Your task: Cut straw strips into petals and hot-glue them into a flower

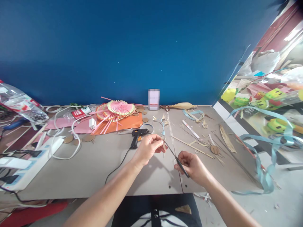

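My left hand (151, 147) is closed in a pinch on a small pale strip (164, 145), whose end shows below the fingertips. In my right hand (190, 165) is a pair of scissors (181, 166) with dark handles, seen nearly edge-on. The thin blades point up and left, with their tip close to my left fingertips; whether they are apart I cannot tell. Just beyond my hands lies a small piece of light-blue ribbon (163, 126) with pale strips at its top. A black hot glue gun (137, 137) rests left of my left hand.
Pink paper fans (120, 108) lie on orange paper (132, 123). A phone (153, 99) leans on the blue wall. Thin sticks (194, 147), a pen (190, 129) and wooden discs (214, 149) are at right. A power strip (35, 164) and cables occupy the left; blue ribbon (260, 170) hangs right.
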Tool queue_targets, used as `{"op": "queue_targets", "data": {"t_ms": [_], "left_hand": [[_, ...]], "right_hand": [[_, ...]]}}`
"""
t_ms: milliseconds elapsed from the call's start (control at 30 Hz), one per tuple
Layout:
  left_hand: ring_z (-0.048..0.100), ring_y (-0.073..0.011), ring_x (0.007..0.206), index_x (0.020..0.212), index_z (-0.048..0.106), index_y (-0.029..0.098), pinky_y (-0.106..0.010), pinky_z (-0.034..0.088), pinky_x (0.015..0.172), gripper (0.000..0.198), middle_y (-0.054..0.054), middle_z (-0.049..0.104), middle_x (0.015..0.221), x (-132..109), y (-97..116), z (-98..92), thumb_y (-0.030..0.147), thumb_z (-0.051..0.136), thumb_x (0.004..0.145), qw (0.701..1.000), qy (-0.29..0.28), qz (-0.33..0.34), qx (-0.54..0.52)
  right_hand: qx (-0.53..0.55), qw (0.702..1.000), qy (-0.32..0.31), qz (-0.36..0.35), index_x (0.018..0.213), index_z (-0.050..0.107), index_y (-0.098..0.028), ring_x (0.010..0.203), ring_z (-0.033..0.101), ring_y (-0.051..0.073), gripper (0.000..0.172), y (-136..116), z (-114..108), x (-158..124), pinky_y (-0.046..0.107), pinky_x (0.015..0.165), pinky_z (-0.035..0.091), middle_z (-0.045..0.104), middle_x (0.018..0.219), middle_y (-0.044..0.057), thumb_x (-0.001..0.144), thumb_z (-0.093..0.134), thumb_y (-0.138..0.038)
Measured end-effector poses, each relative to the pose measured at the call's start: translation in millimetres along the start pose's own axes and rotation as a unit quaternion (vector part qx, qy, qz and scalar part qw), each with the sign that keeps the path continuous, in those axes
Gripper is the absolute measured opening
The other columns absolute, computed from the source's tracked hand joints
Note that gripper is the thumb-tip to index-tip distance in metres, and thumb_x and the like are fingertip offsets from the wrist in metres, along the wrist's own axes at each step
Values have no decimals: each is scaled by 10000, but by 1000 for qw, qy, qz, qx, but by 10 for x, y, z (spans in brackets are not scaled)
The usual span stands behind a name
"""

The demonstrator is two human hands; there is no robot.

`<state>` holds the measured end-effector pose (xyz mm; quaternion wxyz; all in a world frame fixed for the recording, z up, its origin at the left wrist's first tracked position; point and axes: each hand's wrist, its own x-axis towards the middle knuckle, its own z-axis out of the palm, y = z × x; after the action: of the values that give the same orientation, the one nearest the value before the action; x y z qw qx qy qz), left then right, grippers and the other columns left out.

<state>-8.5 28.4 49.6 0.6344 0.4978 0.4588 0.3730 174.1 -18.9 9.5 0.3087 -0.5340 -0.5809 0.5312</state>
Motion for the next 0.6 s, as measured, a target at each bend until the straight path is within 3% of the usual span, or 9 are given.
{"op": "queue_targets", "data": {"t_ms": [400, 600], "left_hand": [[596, -130, 560, 634, 506, 146, -241, 431, 565, 130, -29, 624, 620, 44, -1, -20, 263, 541, 679, 1000, -19, -6, -22], [597, -133, 543, 630, 513, 143, -239, 426, 549, 112, -25, 620, 593, 48, 30, -40, 244, 529, 677, 999, -35, -12, -10]], "right_hand": [[62, 998, -15, 29, 583, 425, -179, 370, 360, 53, 321, 12, 5, 23, 182, 381, 241, 444, 417, -76, 583, 700, -344], [75, 994, -70, 28, 639, 455, -169, 398, 427, 69, 325, -2, -103, 20, 179, 388, 259, 473, 447, -58, 624, 653, -426]]}}
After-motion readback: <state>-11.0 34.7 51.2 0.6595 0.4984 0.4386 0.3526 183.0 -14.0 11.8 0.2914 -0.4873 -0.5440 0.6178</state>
